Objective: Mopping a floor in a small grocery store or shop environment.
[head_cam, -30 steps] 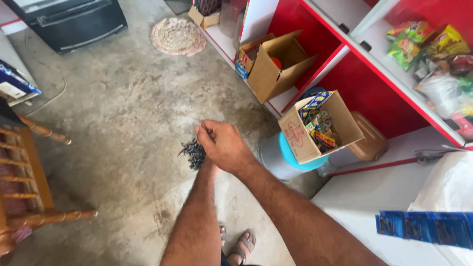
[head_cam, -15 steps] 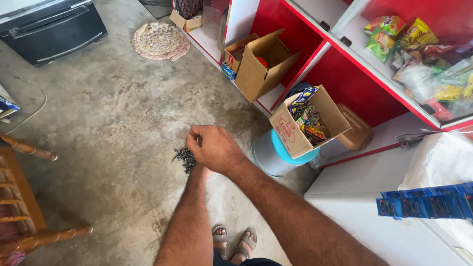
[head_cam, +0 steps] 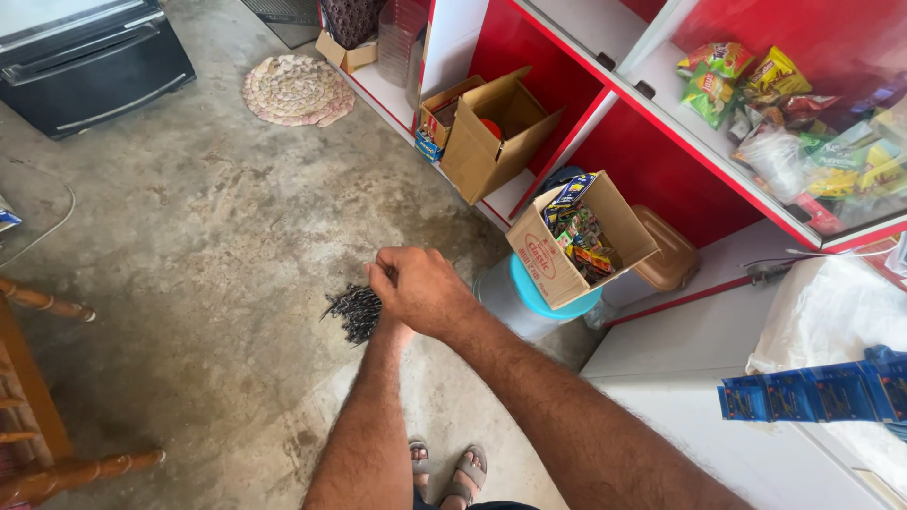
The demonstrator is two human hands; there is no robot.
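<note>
- The right hand [head_cam: 422,291] sits in the middle of the frame, curled into a tight fist. It lies over the left hand, which is almost all hidden under it.
- A dark bunch of thin sticks [head_cam: 351,309] pokes out just to the left of the fist. The grip looks shut on one end of the bunch, but I cannot tell which hand does the holding.
- The bunch's long way runs from the fist out to the left and a bit down.
- Both hands meet at the bunch, with the right one on top.
- Just right of the hands is a round blue tub [head_cam: 521,297], and an open cardboard box [head_cam: 578,241] of small packets rests on it.
- Below is the bare gray floor [head_cam: 189,236], and nothing stands between hands and bunch.
</note>
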